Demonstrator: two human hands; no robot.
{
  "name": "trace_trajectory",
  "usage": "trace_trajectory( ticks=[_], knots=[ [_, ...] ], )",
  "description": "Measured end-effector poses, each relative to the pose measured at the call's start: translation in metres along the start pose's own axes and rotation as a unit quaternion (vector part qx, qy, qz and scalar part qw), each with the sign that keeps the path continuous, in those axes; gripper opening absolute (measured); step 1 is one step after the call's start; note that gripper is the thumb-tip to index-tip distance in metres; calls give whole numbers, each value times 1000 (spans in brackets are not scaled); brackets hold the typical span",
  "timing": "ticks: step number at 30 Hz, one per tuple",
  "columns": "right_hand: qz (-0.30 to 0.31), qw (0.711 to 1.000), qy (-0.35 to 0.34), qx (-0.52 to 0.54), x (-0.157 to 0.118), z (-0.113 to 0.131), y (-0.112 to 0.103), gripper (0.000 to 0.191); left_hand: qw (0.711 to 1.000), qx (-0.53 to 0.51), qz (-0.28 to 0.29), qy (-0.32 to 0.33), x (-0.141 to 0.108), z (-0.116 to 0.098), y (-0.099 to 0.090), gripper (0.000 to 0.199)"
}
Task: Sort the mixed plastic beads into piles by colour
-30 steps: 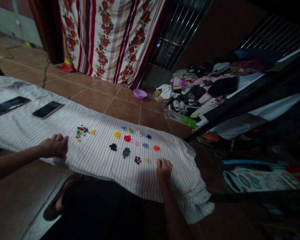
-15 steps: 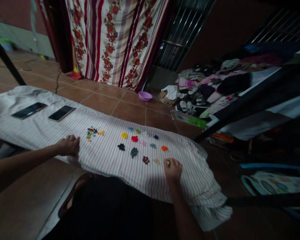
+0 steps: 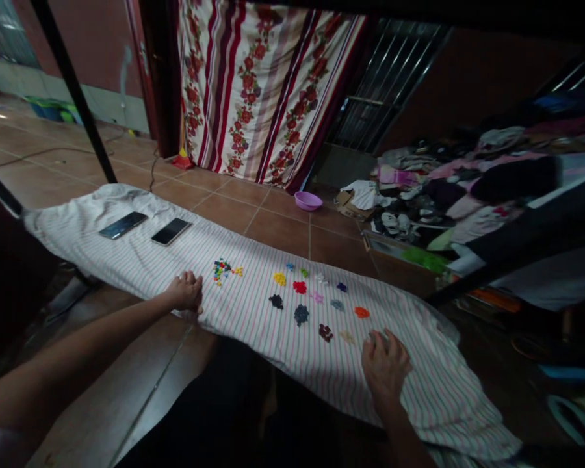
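Note:
Small piles of coloured pieces lie on a striped cloth (image 3: 253, 305): yellow (image 3: 279, 279), red (image 3: 299, 286), black (image 3: 275, 301), dark grey (image 3: 301, 315), brown (image 3: 325, 333), beige (image 3: 347, 337), orange (image 3: 361, 312) and others. A mixed pile (image 3: 221, 270) sits to their left. My left hand (image 3: 185, 292) rests at the cloth's near edge, left of the mixed pile, its fingers curled; what they may hold is hidden. Right of the beige pile, my right hand (image 3: 386, 361) is on the cloth with its fingers bent and somewhat apart, nothing visible in them.
Two phones (image 3: 123, 225) (image 3: 171, 231) lie on the cloth's left part. Beyond it, a purple basin (image 3: 308, 201) stands on the tiled floor before a flowered curtain (image 3: 268, 97). Clothes (image 3: 443, 188) are heaped at the right. Dark poles stand near the cloth's ends.
The view has swung left, so everything appears further right. My right hand has loosened its fingers, and the small dark green thing seen in it earlier no longer shows.

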State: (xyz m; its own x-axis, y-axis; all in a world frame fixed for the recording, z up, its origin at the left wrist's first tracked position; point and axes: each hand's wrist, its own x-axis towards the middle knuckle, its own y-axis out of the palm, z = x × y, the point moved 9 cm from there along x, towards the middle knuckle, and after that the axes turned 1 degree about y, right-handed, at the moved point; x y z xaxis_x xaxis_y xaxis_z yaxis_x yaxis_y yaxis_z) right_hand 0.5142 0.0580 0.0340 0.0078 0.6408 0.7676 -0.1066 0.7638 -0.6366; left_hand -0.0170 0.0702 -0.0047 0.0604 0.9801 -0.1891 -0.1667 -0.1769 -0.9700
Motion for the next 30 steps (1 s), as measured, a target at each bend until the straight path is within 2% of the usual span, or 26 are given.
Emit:
trace_trajectory(
  ticks=[4,8,13,17,20,24,27,30],
  knots=[
    [5,1000,12,-5,-10,7,-4,28,1000,-4,-28,7,-5,0,0,88],
    [24,1000,-6,-2,-23,16,-3,32,997,-26,-74,23,-16,3,0,90],
    [56,998,-19,32,-33,27,-1,34,976,-144,-164,2,-21,14,-16,44],
    [61,996,-19,54,-26,50,-8,33,952,-179,-247,-39,-10,16,-32,39],
    [68,993,-19,92,-11,76,-14,31,939,-166,-284,-97,2,19,-34,41],
    [79,981,-38,175,13,121,-16,31,935,-145,-288,-149,13,27,-22,50],
    [110,963,-51,242,27,165,-8,29,937,-135,-277,-162,14,30,-12,52],
    [145,939,-58,305,37,215,6,28,936,-129,-280,-168,11,30,-10,51]
  ],
)
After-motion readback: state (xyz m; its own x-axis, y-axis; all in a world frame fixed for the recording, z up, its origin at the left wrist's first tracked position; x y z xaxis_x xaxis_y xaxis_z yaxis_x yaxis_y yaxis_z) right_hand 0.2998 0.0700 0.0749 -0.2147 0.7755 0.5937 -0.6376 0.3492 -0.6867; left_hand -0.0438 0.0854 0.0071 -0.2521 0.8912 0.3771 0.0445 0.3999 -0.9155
